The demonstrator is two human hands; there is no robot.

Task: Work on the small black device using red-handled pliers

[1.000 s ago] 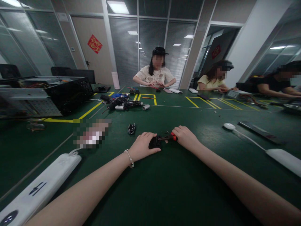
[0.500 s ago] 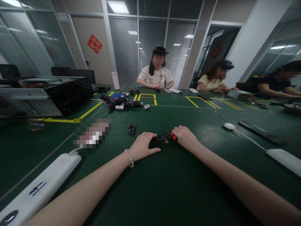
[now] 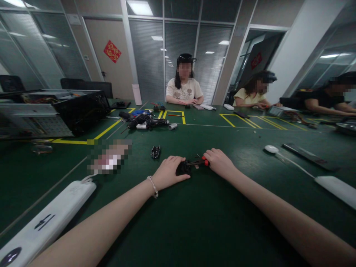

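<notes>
Right fingers (image 3: 213, 153) hold pliers (image 3: 198, 162) pointing left, long axis crosswise.

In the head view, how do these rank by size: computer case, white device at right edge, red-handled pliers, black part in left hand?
1. Computer case
2. White device
Unsure: red-handled pliers and black part; both partly covered.

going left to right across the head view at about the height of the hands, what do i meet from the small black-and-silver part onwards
Small black-and-silver part → left hand → black piece → red-handled pliers → right hand → white oval piece → long dark strip.
</notes>
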